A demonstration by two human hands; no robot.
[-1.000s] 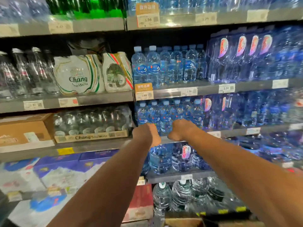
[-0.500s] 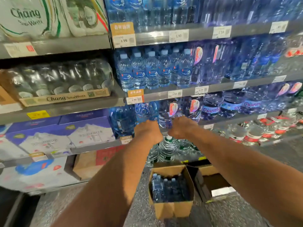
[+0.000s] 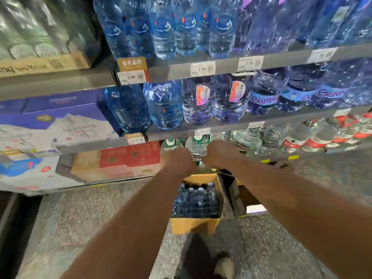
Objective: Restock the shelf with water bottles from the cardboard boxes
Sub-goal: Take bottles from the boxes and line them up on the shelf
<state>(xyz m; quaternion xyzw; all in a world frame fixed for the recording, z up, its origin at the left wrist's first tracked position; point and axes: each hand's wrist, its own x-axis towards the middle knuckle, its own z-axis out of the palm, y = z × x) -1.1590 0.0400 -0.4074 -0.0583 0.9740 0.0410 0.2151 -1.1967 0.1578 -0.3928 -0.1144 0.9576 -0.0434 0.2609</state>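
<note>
Grips (image 3: 178,161) blurred; box (image 3: 193,224) w/ bottles (image 3: 196,202).

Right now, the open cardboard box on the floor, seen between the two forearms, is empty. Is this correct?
No. The head view shows that open cardboard box on the floor packed with small water bottles, not empty.

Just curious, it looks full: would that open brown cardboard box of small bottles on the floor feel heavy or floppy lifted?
Probably heavy: the brown cardboard box looks mostly packed with small blue-tinted water bottles. Its open top may let the walls flex. Pushed, it would likely slide rather than tip, sitting low.
</note>
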